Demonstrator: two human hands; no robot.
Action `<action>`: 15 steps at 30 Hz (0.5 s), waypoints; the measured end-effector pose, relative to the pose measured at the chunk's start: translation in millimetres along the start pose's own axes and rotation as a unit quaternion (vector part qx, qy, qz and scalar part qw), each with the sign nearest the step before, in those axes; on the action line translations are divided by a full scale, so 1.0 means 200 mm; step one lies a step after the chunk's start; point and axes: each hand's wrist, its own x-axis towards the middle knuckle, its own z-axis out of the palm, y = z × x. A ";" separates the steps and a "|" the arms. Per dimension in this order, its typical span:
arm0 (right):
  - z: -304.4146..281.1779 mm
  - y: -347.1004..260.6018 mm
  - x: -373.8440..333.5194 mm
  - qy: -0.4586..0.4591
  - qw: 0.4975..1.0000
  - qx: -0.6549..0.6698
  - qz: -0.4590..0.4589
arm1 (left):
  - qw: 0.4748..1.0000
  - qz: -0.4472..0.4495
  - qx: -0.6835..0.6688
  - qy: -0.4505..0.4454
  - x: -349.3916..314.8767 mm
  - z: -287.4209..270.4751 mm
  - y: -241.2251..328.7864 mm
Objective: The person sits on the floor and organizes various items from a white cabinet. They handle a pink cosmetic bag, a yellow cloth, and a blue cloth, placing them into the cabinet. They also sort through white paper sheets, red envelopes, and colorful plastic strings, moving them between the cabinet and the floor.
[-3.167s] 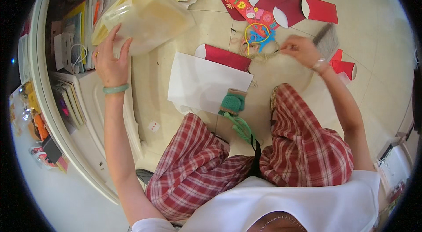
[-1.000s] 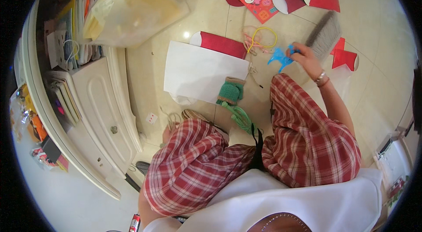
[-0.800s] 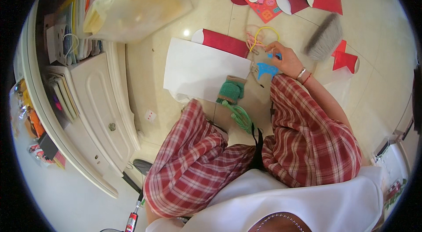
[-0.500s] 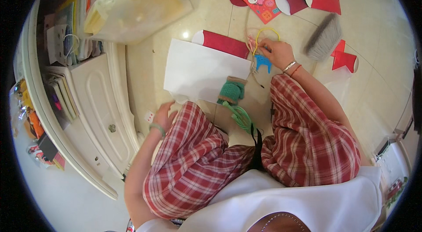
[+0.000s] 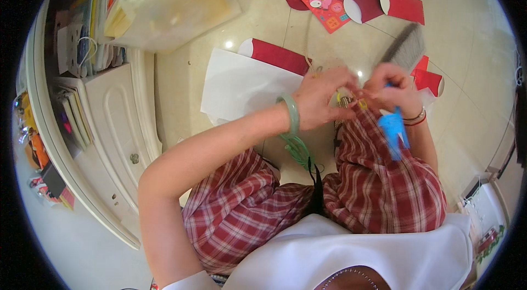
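The blue piece [image 5: 394, 132] hangs from the right hand [image 5: 392, 92], its blurred fingers closed, over the plaid trousers [image 5: 395, 180]. The left hand [image 5: 324, 95], fingers curled, is beside a yellow cord [image 5: 361, 104]; its grip cannot be told. Below, pale tiled floor [image 5: 472, 130] extends rightward past a grey brush [image 5: 406, 48]. White paper [image 5: 241, 81] lies beyond the left forearm; a white cabinet [image 5: 118, 120] bounds the left side.

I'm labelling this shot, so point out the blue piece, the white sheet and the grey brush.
Blue piece [image 5: 390, 126], head view: middle of its body.
White sheet [image 5: 241, 82], head view: its uncovered middle.
Grey brush [image 5: 405, 48], head view: its bristles.
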 end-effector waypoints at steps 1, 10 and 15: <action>-0.02 0.02 -0.01 0.004 0.991 0.105 -0.081 | 0.993 -0.093 -0.062 -0.043 -0.02 0.01 0.00; -0.29 0.14 0.11 0.024 0.921 0.371 -0.114 | 0.768 -0.413 -0.485 0.067 -0.28 -0.15 -0.01; -0.37 0.24 0.11 0.035 0.910 0.402 -0.092 | 0.751 -0.387 -0.526 0.100 -0.25 -0.21 -0.03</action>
